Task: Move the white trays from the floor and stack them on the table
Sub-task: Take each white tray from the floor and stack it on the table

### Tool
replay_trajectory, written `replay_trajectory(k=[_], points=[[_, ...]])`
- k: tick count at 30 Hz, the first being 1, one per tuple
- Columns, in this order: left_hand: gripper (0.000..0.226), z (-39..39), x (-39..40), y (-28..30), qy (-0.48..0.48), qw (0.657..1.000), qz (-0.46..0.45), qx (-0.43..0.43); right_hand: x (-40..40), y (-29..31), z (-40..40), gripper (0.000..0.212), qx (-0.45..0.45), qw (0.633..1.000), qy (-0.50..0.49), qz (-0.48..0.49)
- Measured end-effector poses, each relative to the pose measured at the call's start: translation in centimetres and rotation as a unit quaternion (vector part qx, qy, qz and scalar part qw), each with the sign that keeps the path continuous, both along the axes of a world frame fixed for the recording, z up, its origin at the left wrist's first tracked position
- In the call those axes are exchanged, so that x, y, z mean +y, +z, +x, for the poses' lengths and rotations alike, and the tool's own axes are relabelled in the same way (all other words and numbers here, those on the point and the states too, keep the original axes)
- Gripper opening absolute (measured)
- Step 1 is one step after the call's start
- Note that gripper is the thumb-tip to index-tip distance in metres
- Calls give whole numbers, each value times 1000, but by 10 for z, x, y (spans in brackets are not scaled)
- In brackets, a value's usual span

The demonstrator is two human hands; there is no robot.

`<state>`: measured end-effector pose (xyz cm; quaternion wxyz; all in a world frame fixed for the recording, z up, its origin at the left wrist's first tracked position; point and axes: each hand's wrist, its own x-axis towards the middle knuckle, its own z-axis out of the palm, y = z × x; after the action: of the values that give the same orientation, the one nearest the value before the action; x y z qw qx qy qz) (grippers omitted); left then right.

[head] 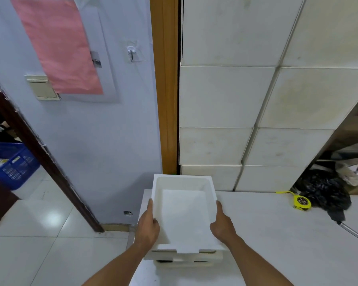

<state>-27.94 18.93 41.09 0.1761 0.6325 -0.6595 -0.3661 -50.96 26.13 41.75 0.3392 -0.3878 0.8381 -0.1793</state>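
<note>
A white foam tray (183, 211) sits on top of a stack of white trays (186, 260) at the left end of the white table (277, 234). My left hand (148, 223) grips the top tray's left wall, thumb on the rim. On the right wall my right hand (221, 223) holds the same tray. The top tray's hollow faces up and holds nothing. How many trays lie underneath is hard to tell; I see the front edges of two or so.
A yellow tape measure (301, 201) lies on the table at the right, beside a black plastic bag (322, 193) and a metal rod (353, 234). A tiled wall stands behind the table. A blue crate (10, 164) sits on the floor through the doorway at left.
</note>
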Motion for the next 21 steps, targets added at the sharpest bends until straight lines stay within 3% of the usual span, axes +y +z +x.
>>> replay_trajectory(k=[10,14,21], points=[[57,-1,-9,-13,-23,996,-12,-89,-7,-13,2,80,39,997,37,47],[57,3,-11,-20,-30,985,-37,-165,-10,-16,1,79,53,994,59,69],[66,4,-14,-22,-61,985,50,-155,-16,-16,-6,75,49,991,86,94]])
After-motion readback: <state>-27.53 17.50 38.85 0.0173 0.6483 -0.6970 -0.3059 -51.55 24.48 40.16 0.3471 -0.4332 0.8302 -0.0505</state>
